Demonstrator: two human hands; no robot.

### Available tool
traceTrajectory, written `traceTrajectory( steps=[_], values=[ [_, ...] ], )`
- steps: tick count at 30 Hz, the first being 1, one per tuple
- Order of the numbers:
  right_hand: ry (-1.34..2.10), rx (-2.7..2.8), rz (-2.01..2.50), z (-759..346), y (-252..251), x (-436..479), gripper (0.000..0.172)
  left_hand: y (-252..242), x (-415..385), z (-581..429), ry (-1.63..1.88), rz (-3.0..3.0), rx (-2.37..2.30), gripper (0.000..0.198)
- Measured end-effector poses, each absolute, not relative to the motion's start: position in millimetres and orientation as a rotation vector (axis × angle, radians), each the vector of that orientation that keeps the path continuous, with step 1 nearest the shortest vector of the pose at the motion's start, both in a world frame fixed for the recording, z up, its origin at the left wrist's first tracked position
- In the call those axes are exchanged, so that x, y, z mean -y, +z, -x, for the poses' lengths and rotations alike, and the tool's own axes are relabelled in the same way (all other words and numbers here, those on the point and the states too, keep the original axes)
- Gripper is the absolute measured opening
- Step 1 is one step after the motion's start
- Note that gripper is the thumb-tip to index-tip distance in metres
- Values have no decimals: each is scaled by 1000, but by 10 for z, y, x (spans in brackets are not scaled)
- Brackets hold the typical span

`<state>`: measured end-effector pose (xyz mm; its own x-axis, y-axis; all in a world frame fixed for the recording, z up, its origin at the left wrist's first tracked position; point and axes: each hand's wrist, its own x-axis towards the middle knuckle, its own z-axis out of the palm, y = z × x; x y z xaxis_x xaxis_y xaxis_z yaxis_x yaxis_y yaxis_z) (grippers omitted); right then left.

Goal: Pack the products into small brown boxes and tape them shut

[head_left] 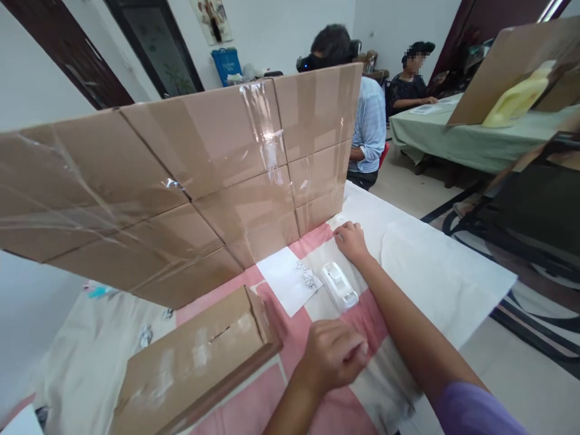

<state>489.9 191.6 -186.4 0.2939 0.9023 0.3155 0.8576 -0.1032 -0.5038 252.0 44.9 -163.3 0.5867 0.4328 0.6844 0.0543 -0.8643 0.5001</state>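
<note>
My left hand [334, 355] hovers above the pink and cream checked cloth [258, 393] with its fingers curled into a loose fist; nothing shows in it. Farther off, my right hand [352, 241] has bent fingers pressed together by the bottom corner of the cardboard board. Whatever its fingertips pinch, if anything, is too small to make out. Just beyond them lies a small white thing [338, 219]. Between my hands rests a long white plastic case [339, 286] with a raised middle. To its left, a white sheet of paper [283, 281] bears dark looped outlines.
A tall taped cardboard board [217, 163] stands across the table. A closed cardboard box [194, 362] lies at left, near crumpled foil bits [145, 336]. One person [369, 121] sits behind the board, another [410, 84] at a green-covered table [453, 139] holding a yellow jug [519, 99].
</note>
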Motion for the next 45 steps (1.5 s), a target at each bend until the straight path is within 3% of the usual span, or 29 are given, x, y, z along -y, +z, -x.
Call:
traceTrajectory(
  steps=[3, 6, 9, 12, 14, 16, 19, 22, 27, 35, 45],
  values=[
    [99, 1517, 1895, -4875, -1861, -1889, 25, -1909, -491, -2639, 1078, -2413, -431, 24],
    [109, 1454, 1816, -4888, -1712, -1853, 22, -1848, -485, -2681, 1044, -2438, -427, 24],
    [170, 1396, 1675, -4745, -1448, -1757, 17, -1390, -405, -2511, 1096, -2593, -385, 17],
    [534, 1265, 1254, -4316, -1196, -1529, 14, -756, -386, -1991, 1188, -2765, -514, 7],
    [870, 1199, 1000, -3919, -1138, -1316, 17, -449, -467, -1492, 1205, -2769, -792, 17],
    [1214, 1167, 838, -3522, -1212, -1108, 20, -340, -602, -978, 1133, -2651, -1520, 17],
    [1504, 1120, 769, -3080, -1489, -917, 23, -487, -798, -384, 484, -2269, -2155, 50],
    [1550, 1174, 771, -2920, -1732, -883, 32, -715, -883, -98, 289, -2119, -2086, 68],
    [1568, 1386, 705, -3031, -1776, -905, 41, -798, -894, -14, 304, -2141, -1965, 69],
    [1529, 1537, 679, -3056, -1805, -888, 17, -755, -892, -54, 333, -2197, -1922, 63],
    [1543, 1475, 710, -3033, -1845, -879, 13, -761, -854, -85, 396, -2216, -1916, 61]
  ],
)
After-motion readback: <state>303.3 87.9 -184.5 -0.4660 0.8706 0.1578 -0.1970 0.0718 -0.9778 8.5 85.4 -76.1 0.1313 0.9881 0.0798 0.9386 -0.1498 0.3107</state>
